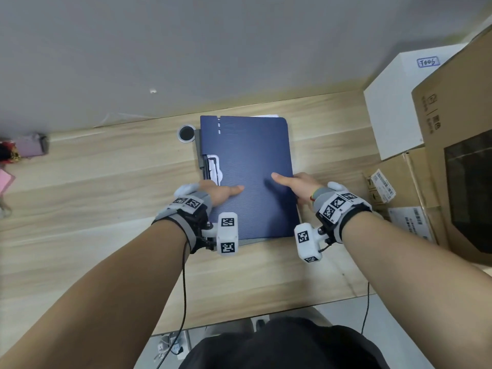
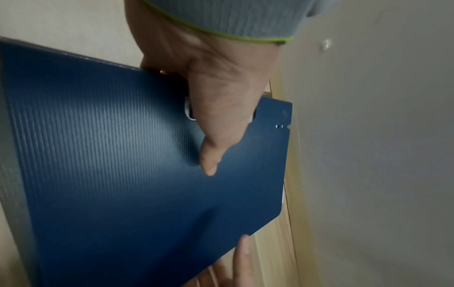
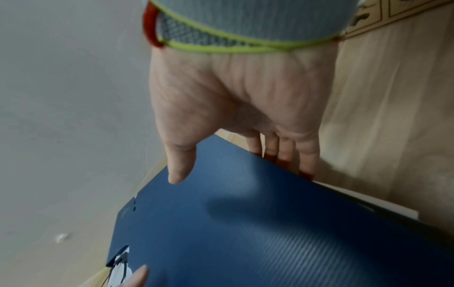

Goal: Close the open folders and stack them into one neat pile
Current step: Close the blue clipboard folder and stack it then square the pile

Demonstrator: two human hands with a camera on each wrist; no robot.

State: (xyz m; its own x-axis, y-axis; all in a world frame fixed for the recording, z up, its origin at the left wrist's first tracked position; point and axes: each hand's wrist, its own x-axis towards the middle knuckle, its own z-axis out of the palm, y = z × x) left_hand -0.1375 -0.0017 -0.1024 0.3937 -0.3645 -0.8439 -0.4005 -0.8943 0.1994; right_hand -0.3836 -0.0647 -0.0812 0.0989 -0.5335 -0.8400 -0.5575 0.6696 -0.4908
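A closed dark blue ribbed folder (image 1: 247, 161) lies lengthwise on the wooden desk (image 1: 106, 195), on top of a grey folder (image 1: 198, 150) whose edge shows along its left and near sides. White paper (image 1: 266, 115) peeks out at the far end. My left hand (image 1: 221, 191) grips the blue folder's left edge by the white clip window, thumb flat on the cover (image 2: 123, 155), fingers tucked under. My right hand (image 1: 295, 182) grips the right edge, thumb on top, fingers (image 3: 282, 153) curled over the side of the cover (image 3: 270, 233).
A round black cable hole (image 1: 186, 133) sits just left of the folders' far corner. A white box (image 1: 394, 102) and cardboard boxes (image 1: 452, 129) crowd the right side. Pink items (image 1: 29, 145) lie at the far left. A grey wall runs behind the desk.
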